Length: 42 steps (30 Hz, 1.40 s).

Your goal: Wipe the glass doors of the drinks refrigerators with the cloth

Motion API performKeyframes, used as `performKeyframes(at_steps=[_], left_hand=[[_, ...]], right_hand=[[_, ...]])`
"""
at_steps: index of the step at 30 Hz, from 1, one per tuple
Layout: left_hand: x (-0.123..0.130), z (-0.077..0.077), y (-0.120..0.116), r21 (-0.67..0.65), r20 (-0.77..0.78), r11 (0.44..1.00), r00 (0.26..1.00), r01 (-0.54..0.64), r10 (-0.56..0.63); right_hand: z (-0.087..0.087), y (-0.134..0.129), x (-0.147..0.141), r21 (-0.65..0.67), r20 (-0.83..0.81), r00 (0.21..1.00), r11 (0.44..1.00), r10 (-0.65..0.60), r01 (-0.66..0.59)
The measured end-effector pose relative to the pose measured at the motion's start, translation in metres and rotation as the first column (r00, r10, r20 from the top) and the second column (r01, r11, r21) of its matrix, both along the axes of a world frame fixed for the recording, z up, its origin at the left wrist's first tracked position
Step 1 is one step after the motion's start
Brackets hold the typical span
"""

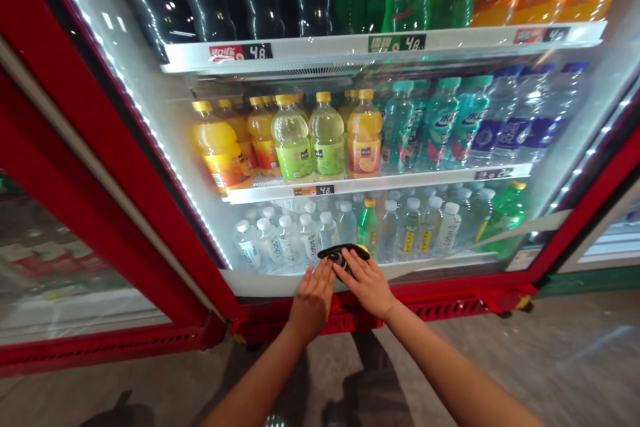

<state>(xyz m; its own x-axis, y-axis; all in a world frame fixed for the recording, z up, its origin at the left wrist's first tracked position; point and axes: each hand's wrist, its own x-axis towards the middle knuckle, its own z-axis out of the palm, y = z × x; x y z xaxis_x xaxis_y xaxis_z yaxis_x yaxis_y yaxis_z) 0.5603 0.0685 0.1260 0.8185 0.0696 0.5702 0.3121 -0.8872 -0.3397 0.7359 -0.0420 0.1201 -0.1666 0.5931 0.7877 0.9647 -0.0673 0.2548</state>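
Note:
My left hand and my right hand meet low in front of a drinks fridge. Between them is a small dark, flat, rounded pad with a yellow line on it; its exact kind I cannot make out. My right hand's fingers lie over the pad. My left hand's fingers are held together, with the tips against its lower left part. A whitish strip runs along the bottom of the fridge front, close to both hands, and slants up to the right.
Water bottles stand on the lowest shelf, behind the hands. Juice bottles fill the middle shelf; large cola bottles are above. The red fridge frame borders the grey floor. Another red-framed fridge stands left.

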Motion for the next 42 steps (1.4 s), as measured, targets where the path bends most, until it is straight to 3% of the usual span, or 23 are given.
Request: performKeyframes(at_steps=[4,8,12,15,17,21,25,27,30,34,38,42], left_hand=[[-0.013,-0.015,0.003,0.08,-0.01,0.997,1.0,0.019,-0.018],[0.004,-0.032,-0.009,0.104,-0.085,0.992,0.994,0.078,-0.069],[0.049,-0.01,-0.025,0.064,-0.068,0.986,0.987,0.152,-0.147],[0.068,0.011,-0.03,0.084,0.029,0.986,0.989,0.142,-0.145],[0.069,0.014,-0.031,0.079,0.04,0.991,0.993,0.112,-0.115],[0.071,-0.005,-0.039,0.033,-0.048,0.996,0.996,0.083,-0.081],[0.108,-0.023,-0.06,0.078,-0.044,0.984,0.987,0.16,-0.157],[0.134,-0.018,-0.07,0.132,-0.032,0.972,0.981,0.195,-0.192],[0.158,0.002,-0.079,0.184,-0.018,0.962,0.979,0.202,-0.203],[0.152,0.018,-0.079,0.161,0.006,0.965,0.978,0.205,-0.208],[0.147,0.0,-0.085,0.1,-0.053,0.979,0.983,0.178,-0.174],[0.186,-0.015,-0.107,0.142,-0.056,0.961,0.971,0.239,-0.234]], right_hand=[[-0.013,0.005,-0.004,-0.036,0.028,0.996,0.996,0.089,-0.088],[-0.028,-0.022,0.028,-0.105,0.084,0.988,0.987,0.13,-0.121],[-0.015,-0.048,0.061,-0.016,0.047,0.999,1.0,-0.004,0.005],[0.001,-0.046,0.064,0.053,-0.032,0.995,0.994,-0.096,0.098],[0.002,-0.039,0.059,0.077,-0.055,0.994,0.992,-0.097,0.101],[-0.019,-0.044,0.063,0.07,-0.019,0.999,0.997,-0.034,0.035],[-0.038,-0.081,0.103,0.042,-0.025,0.995,0.994,-0.097,0.098],[-0.037,-0.096,0.122,0.067,-0.053,0.986,0.985,-0.157,0.161],[-0.027,-0.101,0.132,0.124,-0.132,0.967,0.964,-0.218,0.234],[-0.024,-0.082,0.117,0.144,-0.234,0.948,0.957,-0.215,0.253],[-0.045,-0.087,0.12,0.119,-0.22,0.964,0.977,-0.147,0.177],[-0.055,-0.124,0.157,0.123,-0.269,0.945,0.966,-0.187,0.226]])
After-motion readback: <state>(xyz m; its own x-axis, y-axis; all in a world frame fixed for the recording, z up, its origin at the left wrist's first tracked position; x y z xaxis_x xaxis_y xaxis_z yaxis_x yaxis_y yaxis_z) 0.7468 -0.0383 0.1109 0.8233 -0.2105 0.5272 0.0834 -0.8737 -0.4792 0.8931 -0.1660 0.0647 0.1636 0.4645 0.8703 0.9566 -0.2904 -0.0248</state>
